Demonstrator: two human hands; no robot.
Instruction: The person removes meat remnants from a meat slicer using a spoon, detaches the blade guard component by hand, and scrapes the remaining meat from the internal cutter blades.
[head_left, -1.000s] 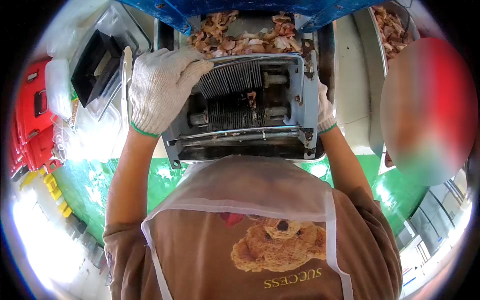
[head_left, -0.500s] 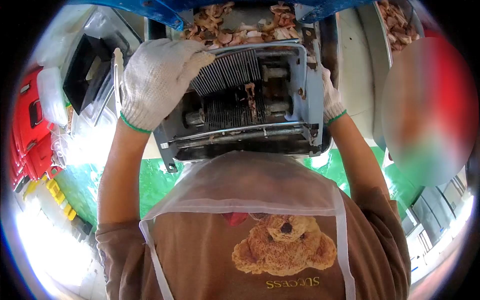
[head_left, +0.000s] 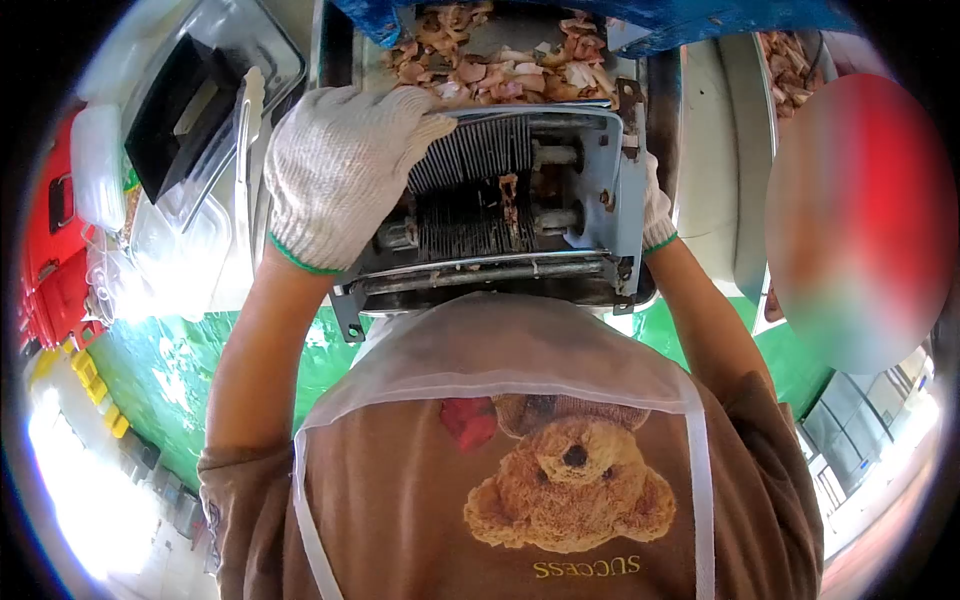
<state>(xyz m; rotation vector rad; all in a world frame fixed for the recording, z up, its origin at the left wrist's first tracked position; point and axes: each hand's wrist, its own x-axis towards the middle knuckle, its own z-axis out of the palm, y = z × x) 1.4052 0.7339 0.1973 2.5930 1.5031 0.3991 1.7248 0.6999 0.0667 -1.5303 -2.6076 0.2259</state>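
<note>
A slicer blade unit (head_left: pixel 470 205), a grey metal frame with rows of thin dark blades, is in front of my chest. Meat scraps (head_left: pixel 508 205) are caught among its blades. My left hand (head_left: pixel 340 180), in a white knitted glove with a green cuff, is closed over the frame's left side, its fingertips at the upper edge. On the other side my right hand (head_left: pixel 655 210), gloved the same way, is against the outside of the right side plate (head_left: pixel 628 210). That plate hides most of its fingers.
Beyond the unit, a metal tray (head_left: pixel 490 35) holds pale pink meat pieces (head_left: pixel 500 75) under a blue machine part (head_left: pixel 720 25). More meat (head_left: pixel 790 70) sits at the upper right, near a blurred person (head_left: pixel 860 220). Tongs (head_left: pixel 245 170), a black container (head_left: pixel 190 120) and red crates (head_left: pixel 55 230) are at left.
The whole view has shifted slightly, showing more of the meat tray. Both hands stay on the blade unit, which appears slightly lower and further right in view.
</note>
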